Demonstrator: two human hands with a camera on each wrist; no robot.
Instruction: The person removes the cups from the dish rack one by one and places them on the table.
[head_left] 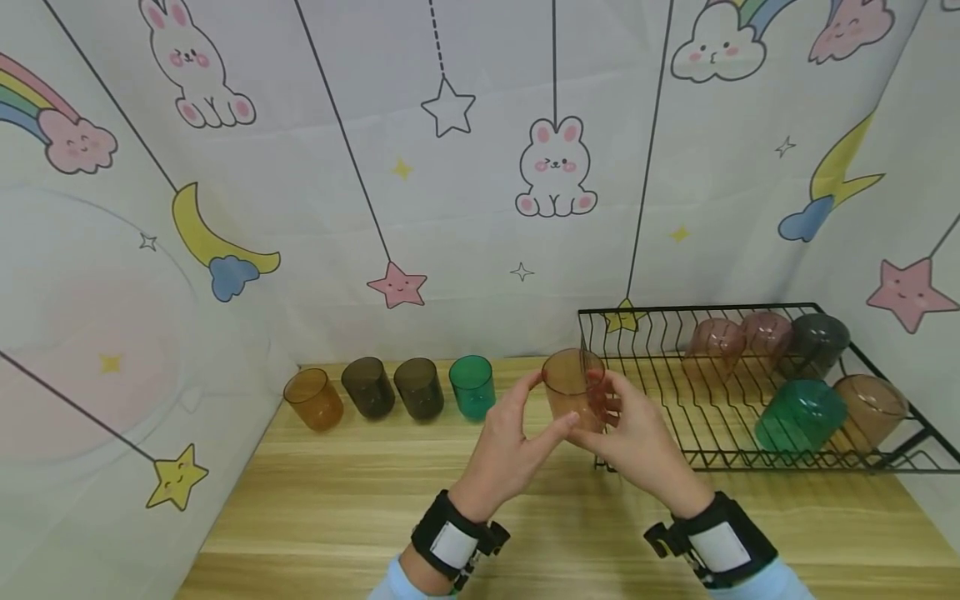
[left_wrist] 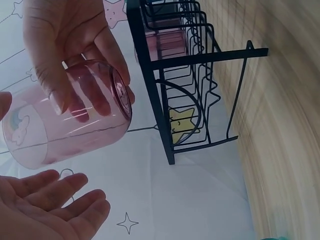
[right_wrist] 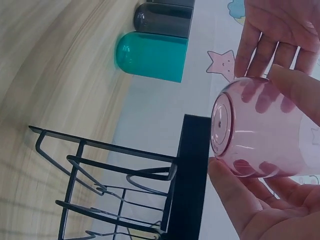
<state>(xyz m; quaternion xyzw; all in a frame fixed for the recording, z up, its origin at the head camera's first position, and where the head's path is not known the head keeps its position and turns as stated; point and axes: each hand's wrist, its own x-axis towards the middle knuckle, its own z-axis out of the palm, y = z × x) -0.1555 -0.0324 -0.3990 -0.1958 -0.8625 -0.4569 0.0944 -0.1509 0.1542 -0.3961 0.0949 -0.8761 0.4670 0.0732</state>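
Observation:
A clear pink cup (head_left: 573, 385) is held upright above the table, just left of the black wire rack (head_left: 678, 454). My right hand (head_left: 641, 433) grips it from the right, and its fingers show through the wall in the left wrist view. My left hand (head_left: 502, 450) is around the cup's left side, thumb at its front. In the left wrist view, the left fingers (left_wrist: 55, 192) are extended and a narrow gap separates them from the cup (left_wrist: 75, 122). Whether the left thumb touches the cup I cannot tell.
Along the table's back edge stand an amber cup (head_left: 315, 402), two dark cups (head_left: 369, 390) and a green cup (head_left: 473, 389). The rack's right part holds several cups, among them a green one (head_left: 801, 417) and a brownish one (head_left: 873, 408). A printed cloth (head_left: 480, 208) hangs behind.

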